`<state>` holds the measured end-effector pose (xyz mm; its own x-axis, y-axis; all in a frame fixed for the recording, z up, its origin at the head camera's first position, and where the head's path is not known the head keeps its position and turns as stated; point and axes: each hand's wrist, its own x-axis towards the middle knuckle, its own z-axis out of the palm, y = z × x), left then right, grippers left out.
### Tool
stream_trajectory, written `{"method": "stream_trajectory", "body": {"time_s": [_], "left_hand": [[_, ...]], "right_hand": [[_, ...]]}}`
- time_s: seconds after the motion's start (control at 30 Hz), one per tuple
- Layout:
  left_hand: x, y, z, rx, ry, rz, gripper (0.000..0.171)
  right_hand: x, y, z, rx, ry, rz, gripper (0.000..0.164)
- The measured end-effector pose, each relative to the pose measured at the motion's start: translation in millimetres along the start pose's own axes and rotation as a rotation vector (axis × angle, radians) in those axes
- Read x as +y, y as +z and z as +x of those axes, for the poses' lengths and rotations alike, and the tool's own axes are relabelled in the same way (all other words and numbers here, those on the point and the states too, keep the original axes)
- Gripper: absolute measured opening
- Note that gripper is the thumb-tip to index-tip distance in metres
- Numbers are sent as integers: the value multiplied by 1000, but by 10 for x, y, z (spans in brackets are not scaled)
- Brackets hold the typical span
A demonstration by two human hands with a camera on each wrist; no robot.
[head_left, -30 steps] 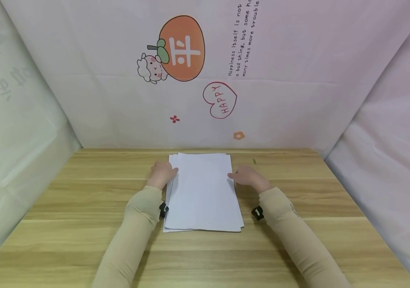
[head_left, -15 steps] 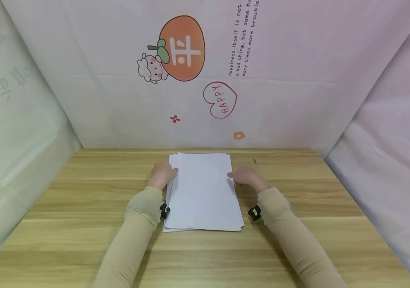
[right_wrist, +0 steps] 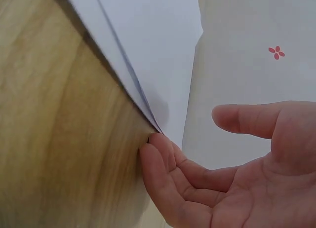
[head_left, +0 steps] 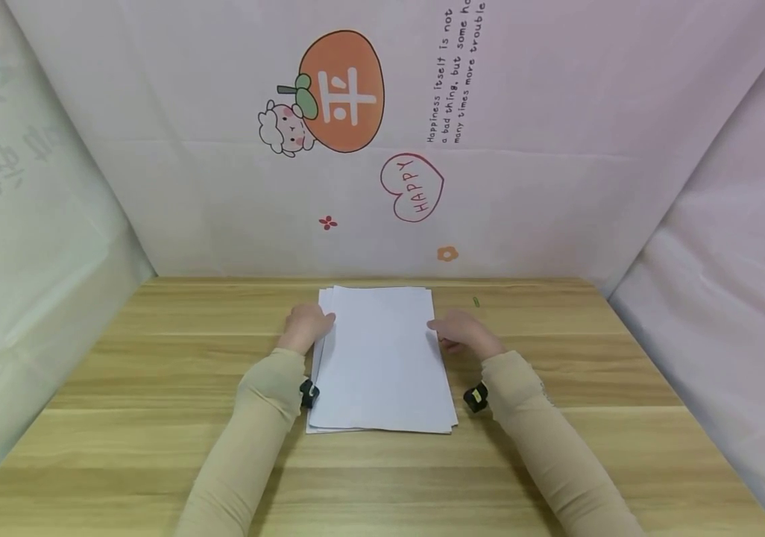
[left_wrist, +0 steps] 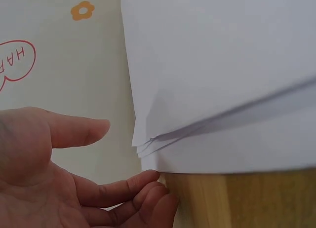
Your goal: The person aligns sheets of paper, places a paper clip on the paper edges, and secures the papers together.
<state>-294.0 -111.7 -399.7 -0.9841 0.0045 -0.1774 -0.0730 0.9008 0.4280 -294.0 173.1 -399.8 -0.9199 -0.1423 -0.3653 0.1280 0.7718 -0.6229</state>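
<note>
a paper stack (head_left: 382,358) (sheets slightly askew) lies at the far middle of the wooden table (head_left: 382,485). the left hand (head_left: 303,327) and right hand (head_left: 461,330) are spread, thumbs apart from fingers, fingertips touching its left and right edges.

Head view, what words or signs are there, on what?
"HAPPY", red heart, back cloth.
"平", orange fruit, back cloth.
"Happiness itself is not a bad thing, but some... many times more trouble...", back cloth, cut off.
Left cloth: characters too faint to read.
Wrist devices: marks too small.
Paper stack: none.
</note>
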Motion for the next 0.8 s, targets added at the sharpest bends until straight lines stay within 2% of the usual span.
{"method": "stream_trajectory", "body": {"time_s": [0.17, 0.3, 0.6, 0.8], "left_hand": [[11, -11, 0, -2, 28, 0, 52], [16, 2, 4, 0, 20, -4, 51], [42, 21, 30, -15, -31, -16, 54], [61, 33, 33, -11, -24, -17, 54]], "right_hand": [[-2, -11, -10, 1, 16, 64, 30], [9, -14, -9, 0, 38, 105, 26], [28, -4, 23, 16, 64, 169, 33], [35, 0, 42, 13, 77, 164, 33]]}}
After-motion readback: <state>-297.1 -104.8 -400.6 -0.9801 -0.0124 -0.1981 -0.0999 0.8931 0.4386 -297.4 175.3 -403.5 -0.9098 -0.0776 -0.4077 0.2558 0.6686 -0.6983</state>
